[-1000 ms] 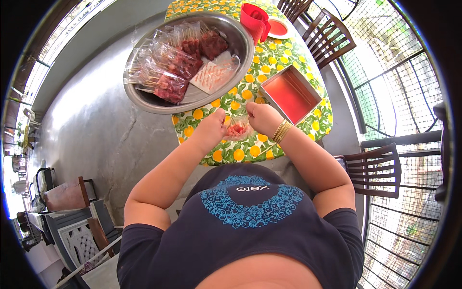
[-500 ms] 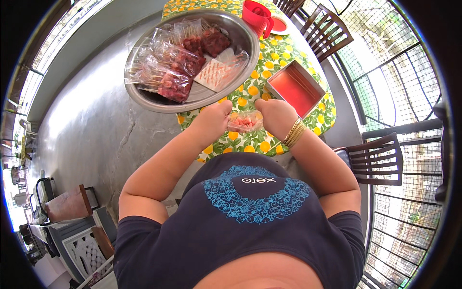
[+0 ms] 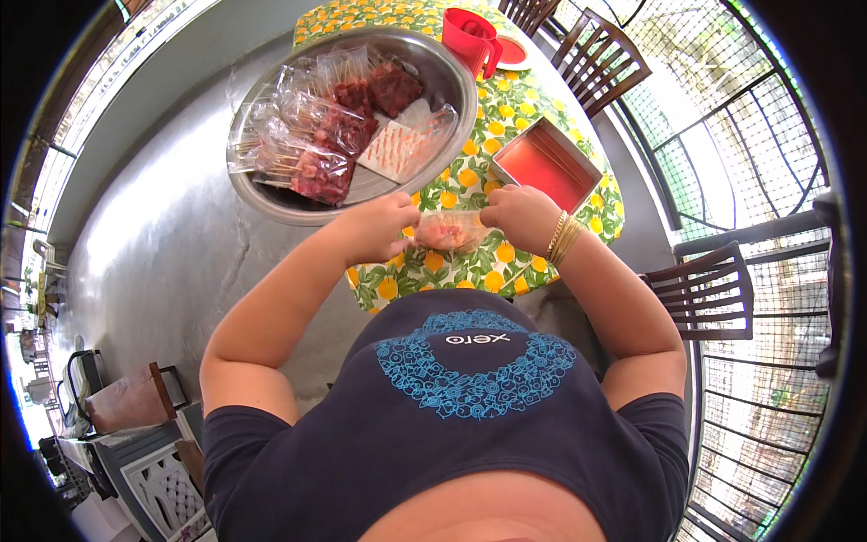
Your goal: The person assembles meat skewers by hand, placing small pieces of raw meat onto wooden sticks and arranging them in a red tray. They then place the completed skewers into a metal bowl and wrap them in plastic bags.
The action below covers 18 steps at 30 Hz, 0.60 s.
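Note:
A small clear plastic bag (image 3: pixel 449 236) with pinkish-orange pieces inside lies low over the tablecloth in front of me. My right hand (image 3: pixel 524 219) pinches its right end between thumb and fingers. At the bag's left end, my left hand (image 3: pixel 383 227) has thumb and fingers apart; whether it touches the plastic cannot be made out. Beyond my left hand stands a large oval metal basin (image 3: pixel 298 215), holding several clear bags of skewered red meat (image 3: pixel 327 172) and a flat white packet with orange-red marks (image 3: pixel 395 150).
A rectangular metal tray (image 3: pixel 547 165) with a red inside is beyond my right hand. Farther back stand a red pitcher (image 3: pixel 470 42) and a red-and-white round dish (image 3: pixel 512 54). The lemon-print tablecloth (image 3: pixel 470 176) covers the table. Wooden chairs (image 3: pixel 601 63) flank the right side.
My left hand has moved left and its fingers have spread from a closed grip. The right hand keeps its pinch. The bag has tilted and its pieces have bunched toward the left.

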Available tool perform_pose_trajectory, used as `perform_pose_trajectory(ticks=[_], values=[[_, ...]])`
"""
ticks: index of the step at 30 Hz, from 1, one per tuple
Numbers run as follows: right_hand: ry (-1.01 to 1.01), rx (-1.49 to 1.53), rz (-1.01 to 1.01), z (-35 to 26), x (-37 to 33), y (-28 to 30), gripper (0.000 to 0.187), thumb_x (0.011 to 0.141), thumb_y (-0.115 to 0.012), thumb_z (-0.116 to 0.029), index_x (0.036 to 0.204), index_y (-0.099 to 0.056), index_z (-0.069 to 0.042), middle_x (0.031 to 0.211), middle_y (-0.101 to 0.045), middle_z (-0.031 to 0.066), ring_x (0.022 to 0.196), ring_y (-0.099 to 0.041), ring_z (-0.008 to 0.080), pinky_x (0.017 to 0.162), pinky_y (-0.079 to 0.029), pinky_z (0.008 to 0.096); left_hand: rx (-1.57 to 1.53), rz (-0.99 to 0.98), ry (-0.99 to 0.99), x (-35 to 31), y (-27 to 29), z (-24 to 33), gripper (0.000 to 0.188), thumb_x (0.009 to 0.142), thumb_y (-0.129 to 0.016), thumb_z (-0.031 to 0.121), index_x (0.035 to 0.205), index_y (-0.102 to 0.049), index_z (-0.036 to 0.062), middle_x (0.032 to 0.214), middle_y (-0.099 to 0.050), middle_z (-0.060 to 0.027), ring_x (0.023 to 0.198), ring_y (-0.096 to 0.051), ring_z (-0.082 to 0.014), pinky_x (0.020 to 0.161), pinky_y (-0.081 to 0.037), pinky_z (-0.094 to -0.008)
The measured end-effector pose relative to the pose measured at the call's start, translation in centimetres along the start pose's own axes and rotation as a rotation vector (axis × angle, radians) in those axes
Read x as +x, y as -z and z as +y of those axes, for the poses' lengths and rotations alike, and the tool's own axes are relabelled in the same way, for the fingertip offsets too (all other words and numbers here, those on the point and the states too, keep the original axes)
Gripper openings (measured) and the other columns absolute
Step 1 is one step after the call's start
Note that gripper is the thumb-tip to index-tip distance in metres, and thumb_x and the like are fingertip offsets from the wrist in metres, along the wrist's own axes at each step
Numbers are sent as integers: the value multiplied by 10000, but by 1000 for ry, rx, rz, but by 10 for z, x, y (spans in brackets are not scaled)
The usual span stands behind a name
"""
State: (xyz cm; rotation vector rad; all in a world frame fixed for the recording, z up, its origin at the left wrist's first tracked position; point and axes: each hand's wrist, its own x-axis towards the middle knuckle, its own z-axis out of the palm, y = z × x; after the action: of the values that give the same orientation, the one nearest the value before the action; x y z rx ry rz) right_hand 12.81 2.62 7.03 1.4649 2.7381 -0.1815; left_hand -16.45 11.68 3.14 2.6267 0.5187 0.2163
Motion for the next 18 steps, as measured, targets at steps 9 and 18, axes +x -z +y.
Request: perform_pose_trajectory(ticks=[9,18], values=[[148,1,127,18,0,-8,71,793,-664,-175,821,-623,-124,967,-589,43,907,-621,244,794,-503,390,113,193,-138,-3,-12,6,209,814,-707,68,1023,-712,76,1224,-671,-86,1128,-614,-308,933,-537,-398],[178,86,273,27,-2,-20,116,796,-628,-96,908,-601,-109,1103,-595,66,959,-641,249,802,-529,396,-540,2,208,-13,-52,-16,1158,616,-950,174,1507,-213,123,1521,-369,-99,1309,-502,-295,1088,-429,-382]])
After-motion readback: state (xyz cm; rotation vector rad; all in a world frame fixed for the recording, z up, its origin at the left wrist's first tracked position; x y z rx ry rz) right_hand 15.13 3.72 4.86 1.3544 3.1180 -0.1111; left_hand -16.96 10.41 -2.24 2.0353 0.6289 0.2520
